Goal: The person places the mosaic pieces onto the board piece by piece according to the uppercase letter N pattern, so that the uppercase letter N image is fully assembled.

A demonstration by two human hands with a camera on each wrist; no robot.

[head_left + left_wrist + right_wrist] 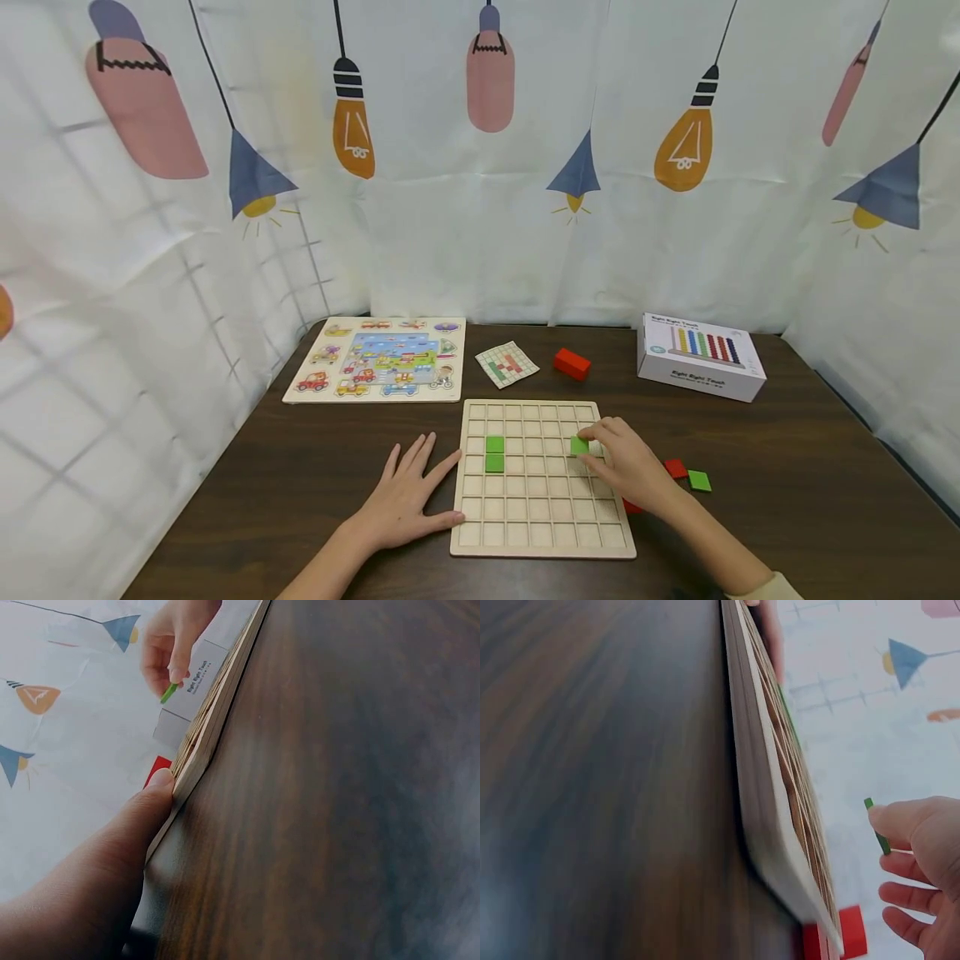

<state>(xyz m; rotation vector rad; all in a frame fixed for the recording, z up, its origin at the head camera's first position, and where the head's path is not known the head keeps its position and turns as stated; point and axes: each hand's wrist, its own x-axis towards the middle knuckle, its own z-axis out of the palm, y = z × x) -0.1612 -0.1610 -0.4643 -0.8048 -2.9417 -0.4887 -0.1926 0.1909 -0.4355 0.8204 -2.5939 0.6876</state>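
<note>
A pale wooden grid board [543, 510] lies on the table with two green tiles [494, 453] one above the other in its left part. Between thumb and fingers, my right hand [633, 467] pinches a green tile [579, 446] over the board's right side; the right wrist view shows this tile [877, 826] tilted above the board. My left hand [405, 500] lies with fingers spread on the table, its thumb and index fingertip touching the board's left edge. In the left wrist view the thumb [150, 796] rests against that edge.
Right of the board lie a red tile [675, 468] and a green tile [699, 481], with more red [633, 507] partly under my right forearm. Behind are a picture puzzle [300, 388], a patterned card [507, 364], a red block [572, 364] and a white box [697, 367].
</note>
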